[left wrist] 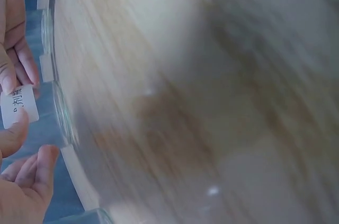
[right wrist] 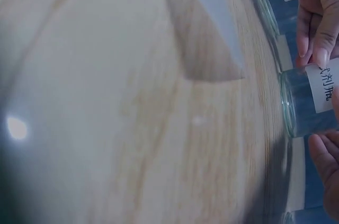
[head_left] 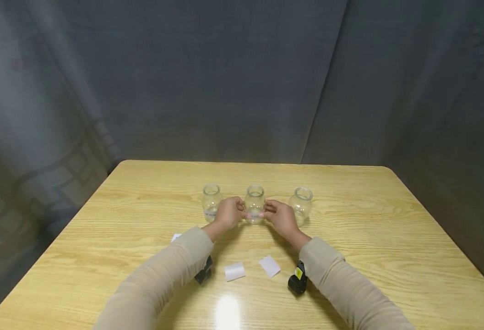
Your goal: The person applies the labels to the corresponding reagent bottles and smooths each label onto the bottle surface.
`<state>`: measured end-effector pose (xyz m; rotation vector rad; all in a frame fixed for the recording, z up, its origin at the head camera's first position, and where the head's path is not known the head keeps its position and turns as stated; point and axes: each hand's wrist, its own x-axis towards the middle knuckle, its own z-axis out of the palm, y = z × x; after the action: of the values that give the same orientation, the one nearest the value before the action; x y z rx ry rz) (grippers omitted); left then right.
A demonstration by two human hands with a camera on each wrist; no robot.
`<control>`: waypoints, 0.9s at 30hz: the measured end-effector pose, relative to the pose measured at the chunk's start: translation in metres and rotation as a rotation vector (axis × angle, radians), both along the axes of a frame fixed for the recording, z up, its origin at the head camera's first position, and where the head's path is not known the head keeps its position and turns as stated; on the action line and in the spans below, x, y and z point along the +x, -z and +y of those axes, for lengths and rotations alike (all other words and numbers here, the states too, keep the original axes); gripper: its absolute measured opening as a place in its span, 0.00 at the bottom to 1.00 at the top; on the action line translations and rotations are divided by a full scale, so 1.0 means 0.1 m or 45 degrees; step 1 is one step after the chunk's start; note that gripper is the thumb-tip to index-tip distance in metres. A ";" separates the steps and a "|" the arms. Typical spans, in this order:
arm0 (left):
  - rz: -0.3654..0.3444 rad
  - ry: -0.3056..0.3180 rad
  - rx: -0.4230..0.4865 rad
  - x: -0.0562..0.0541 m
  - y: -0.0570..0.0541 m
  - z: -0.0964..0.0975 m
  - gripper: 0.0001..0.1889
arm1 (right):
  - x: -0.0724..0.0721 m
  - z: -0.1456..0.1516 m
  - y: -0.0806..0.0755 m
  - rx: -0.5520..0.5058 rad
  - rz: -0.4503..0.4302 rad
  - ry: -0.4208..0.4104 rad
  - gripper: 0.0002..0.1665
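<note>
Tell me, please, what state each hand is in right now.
Left hand: holding the middle jar, thumb on its label.
Right hand: holding the same jar from the opposite side, thumb also on the label.

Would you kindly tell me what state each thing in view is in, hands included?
Left jar: upright, open, labelled.
Middle jar: upright, open, held from both sides.
Label: on the middle jar, partly covered.
Right jar: upright, open, partly hidden.
Left hand: gripping the middle jar.
Right hand: gripping the middle jar.
Paper slips: lying on the table.

Middle jar [right wrist: 300, 115] | white label [right wrist: 320, 92]: "试剂瓶", partly covered | left jar [head_left: 211, 201] | second label [head_left: 210, 214] illegible
</note>
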<state>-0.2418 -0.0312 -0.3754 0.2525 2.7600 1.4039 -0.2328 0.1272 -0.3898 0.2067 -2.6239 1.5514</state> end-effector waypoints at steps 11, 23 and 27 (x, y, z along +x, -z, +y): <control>-0.128 0.035 0.024 0.06 0.03 -0.08 0.25 | 0.12 0.08 -0.02 0.019 -0.103 -0.013 0.27; -0.155 0.088 0.061 0.32 -0.13 -0.47 0.18 | 0.26 -0.08 -0.11 0.054 -0.169 -0.181 0.17; -0.172 0.054 0.071 0.40 -0.13 -0.63 0.16 | 0.31 -0.25 -0.11 0.038 -0.166 -0.280 0.17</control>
<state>-0.2015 -0.0946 -0.3627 0.2084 2.5957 1.4323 -0.2020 0.1023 -0.3788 0.4230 -2.8081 1.6431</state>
